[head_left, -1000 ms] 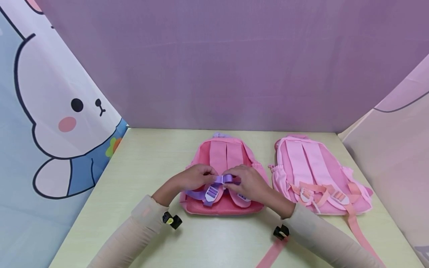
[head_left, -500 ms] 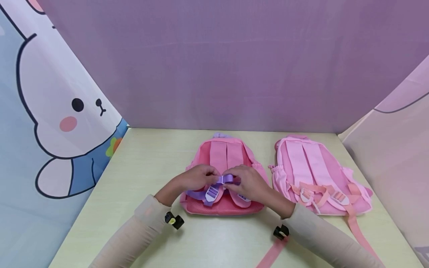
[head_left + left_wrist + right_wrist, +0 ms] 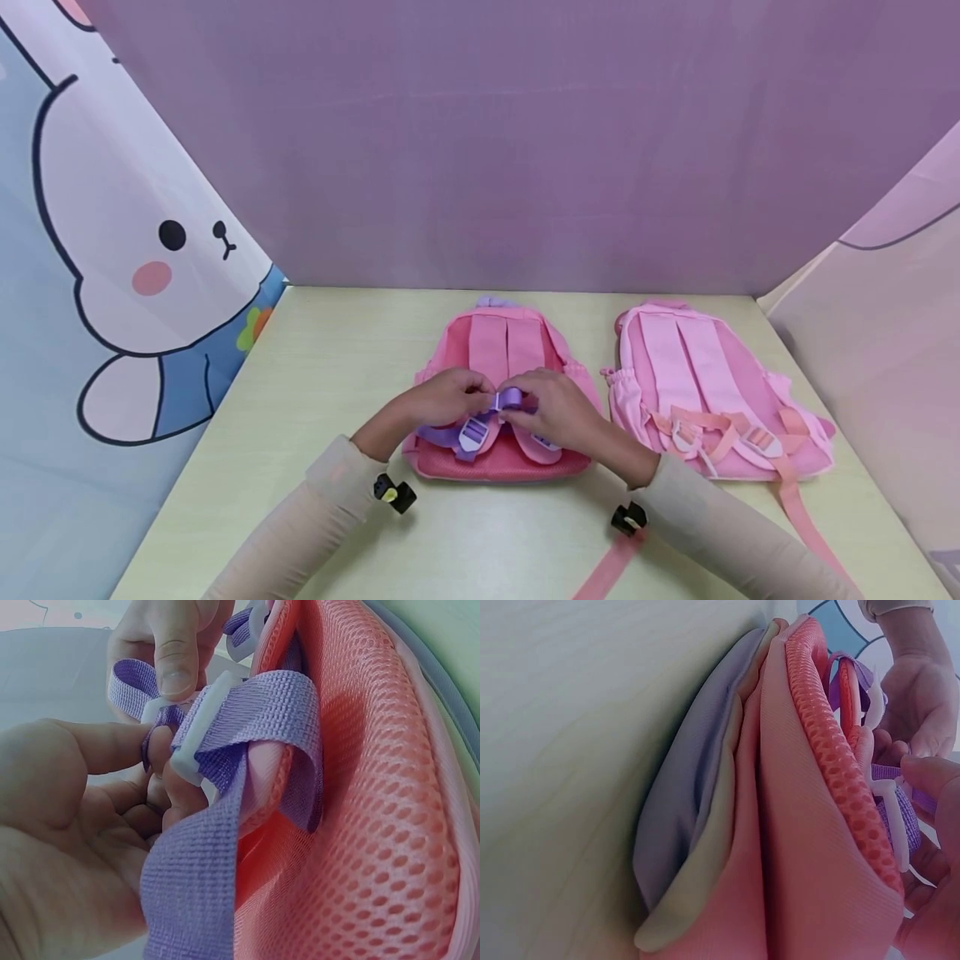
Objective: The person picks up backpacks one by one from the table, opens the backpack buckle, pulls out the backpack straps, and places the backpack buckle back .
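A coral-pink backpack (image 3: pixel 498 469) lies back panel up on the table, its shoulder straps facing me. Over its lower part, my left hand (image 3: pixel 448 397) pinches a purple webbing strap (image 3: pixel 511 397) beside a small white clip (image 3: pixel 496 402). Close by, my right hand (image 3: pixel 557 407) holds the looped part of that strap between thumb and fingers. Just below the hands sits a white ladder buckle (image 3: pixel 473 433) threaded with purple webbing. In the left wrist view, the buckle (image 3: pixel 206 724) stands near my fingertips. My fingers partly cover the second buckle on the right.
A light pink backpack (image 3: pixel 660 350) lies to the right, with coral webbing and white buckles. One long coral strap (image 3: pixel 806 525) trails to the front edge. Another coral strap end (image 3: pixel 609 567) emerges beneath the right forearm. A purple backdrop (image 3: pixel 525 167) rises behind the table.
My left hand has shifted slightly right, closer to the right hand, and less purple strap shows between them. The loop by the right fingers looks rounder. Both backpacks stay put.
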Tool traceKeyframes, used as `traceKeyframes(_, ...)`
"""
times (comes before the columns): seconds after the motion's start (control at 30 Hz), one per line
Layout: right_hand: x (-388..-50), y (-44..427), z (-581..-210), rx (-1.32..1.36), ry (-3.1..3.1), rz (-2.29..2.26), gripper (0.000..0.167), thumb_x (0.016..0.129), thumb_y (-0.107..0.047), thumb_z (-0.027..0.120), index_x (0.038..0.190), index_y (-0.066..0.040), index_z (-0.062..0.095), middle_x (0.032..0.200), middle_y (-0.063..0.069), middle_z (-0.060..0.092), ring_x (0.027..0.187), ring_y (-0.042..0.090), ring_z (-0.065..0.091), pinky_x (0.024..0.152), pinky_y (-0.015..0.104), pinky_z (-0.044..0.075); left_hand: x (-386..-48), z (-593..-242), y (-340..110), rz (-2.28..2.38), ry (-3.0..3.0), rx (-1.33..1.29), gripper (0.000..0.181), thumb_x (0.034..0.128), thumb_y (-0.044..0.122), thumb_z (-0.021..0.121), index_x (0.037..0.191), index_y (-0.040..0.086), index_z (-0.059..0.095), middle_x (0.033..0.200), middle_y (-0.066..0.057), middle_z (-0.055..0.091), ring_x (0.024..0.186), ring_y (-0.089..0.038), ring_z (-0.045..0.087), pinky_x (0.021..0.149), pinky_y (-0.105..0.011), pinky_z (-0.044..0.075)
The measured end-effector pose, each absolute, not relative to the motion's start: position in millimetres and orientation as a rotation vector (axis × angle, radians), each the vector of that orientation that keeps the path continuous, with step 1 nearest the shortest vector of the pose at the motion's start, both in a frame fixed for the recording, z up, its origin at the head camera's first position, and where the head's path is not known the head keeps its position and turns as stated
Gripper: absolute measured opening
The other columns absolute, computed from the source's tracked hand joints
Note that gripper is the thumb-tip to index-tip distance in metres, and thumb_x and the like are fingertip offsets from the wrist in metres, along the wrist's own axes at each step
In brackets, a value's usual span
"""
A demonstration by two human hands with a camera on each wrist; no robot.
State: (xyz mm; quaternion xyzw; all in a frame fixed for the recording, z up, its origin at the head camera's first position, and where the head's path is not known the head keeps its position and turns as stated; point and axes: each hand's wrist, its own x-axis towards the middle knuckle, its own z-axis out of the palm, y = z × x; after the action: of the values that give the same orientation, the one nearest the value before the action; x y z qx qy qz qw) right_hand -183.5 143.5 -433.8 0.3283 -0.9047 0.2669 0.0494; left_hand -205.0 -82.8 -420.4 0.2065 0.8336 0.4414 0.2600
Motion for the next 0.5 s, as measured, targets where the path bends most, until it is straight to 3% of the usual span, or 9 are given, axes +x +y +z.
traceKeyframes(0.3, -183.0, 143.9, -434.4, 0.999, -2.742, 0.805, 0.028, 0.088, -0.028, 0.081, 0.113, -0.019, 0.074, 0.099, -0.005, 0.075, 0.086, 0.008, 0.063, 0.077, 0.026, 0.054, -203.9, -417.1, -87.0, 1.169, 2.279, 0.547, 0.018, 0.1042, 0.018, 0.055, 0.110, 0.012, 0.070, 0.070, -0.003, 0.054, 0.060, -0.015, 0.050, 0.059, -0.025, 0.042)
traceKeyframes(0.5, -181.8, 144.1, -432.5, 0.991, -2.742, 0.794, 0.027, 0.088, -0.028, 0.081, 0.113, -0.020, 0.074, 0.100, -0.005, 0.075, 0.085, 0.008, 0.063, 0.076, 0.026, 0.054, -204.1, -416.7, -93.1, 1.171, 2.288, 0.580, 0.018, 0.1034, 0.018, 0.056, 0.109, 0.013, 0.072, 0.080, -0.009, 0.058, 0.064, -0.014, 0.049, 0.060, -0.026, 0.041)
